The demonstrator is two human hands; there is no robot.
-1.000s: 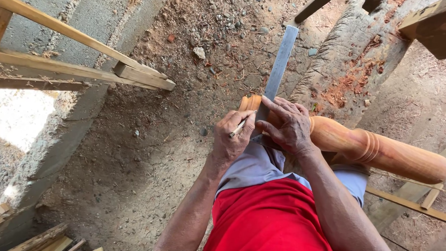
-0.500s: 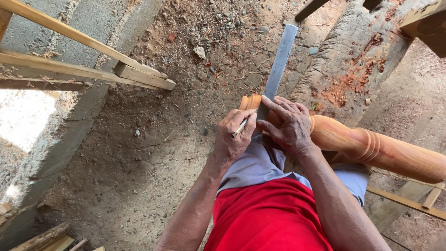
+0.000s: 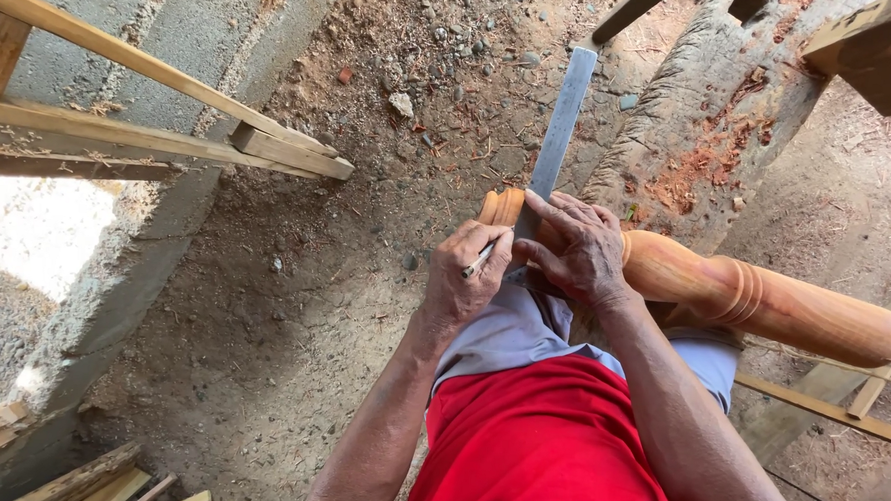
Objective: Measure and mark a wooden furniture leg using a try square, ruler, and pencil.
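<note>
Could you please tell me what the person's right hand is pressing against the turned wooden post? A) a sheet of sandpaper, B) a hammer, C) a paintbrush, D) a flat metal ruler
D: the right hand lies flat over a long flat metal ruler that crosses the turned wooden post on the lap, while the left hand holds a pencil beside the ruler's edge.

Dirt floor (image 3: pixel 293 304), with what lies on it.
Packed brown earth strewn with wood shavings and sawdust; one pale stone (image 3: pixel 401 103) and small grey pebbles (image 3: pixel 530 58) toward the top; a reddish chip (image 3: pixel 345 75) near the block wall (image 3: pixel 125 26); a rough weathered log (image 3: pixel 711 122) at right; wooden offcuts (image 3: pixel 105 478) at the lower left corner.
</note>
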